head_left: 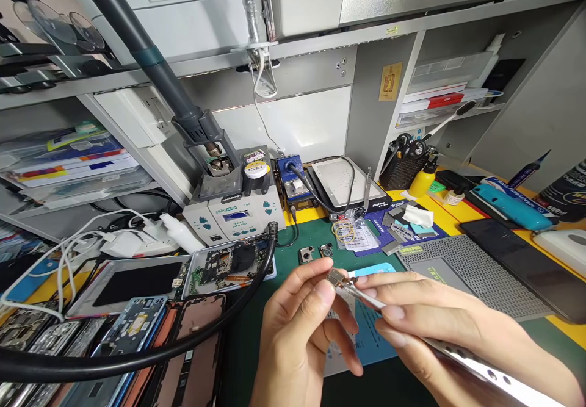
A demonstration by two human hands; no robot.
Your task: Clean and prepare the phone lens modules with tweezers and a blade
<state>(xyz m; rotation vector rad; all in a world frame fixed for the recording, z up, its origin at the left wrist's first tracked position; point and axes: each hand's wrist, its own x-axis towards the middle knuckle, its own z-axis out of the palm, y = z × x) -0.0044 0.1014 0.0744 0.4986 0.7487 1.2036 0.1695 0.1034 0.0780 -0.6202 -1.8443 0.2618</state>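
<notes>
Between thumb and forefinger, my left hand pinches a small metal-cased part that looks like a phone camera module. My right hand grips silver tweezers with holes along the handle. Their tips meet the near right side of the small part; fingers partly cover the contact. Just beyond my fingertips, a camera module and a second, smaller module lie on the green mat. Under my hands is a light blue sheet, partly hidden.
A thick black hose arches across the left side, over opened phones. Behind stands a hot air station. A tray of circuit boards sits at left. To the right are a perforated grey mat and a dark phone.
</notes>
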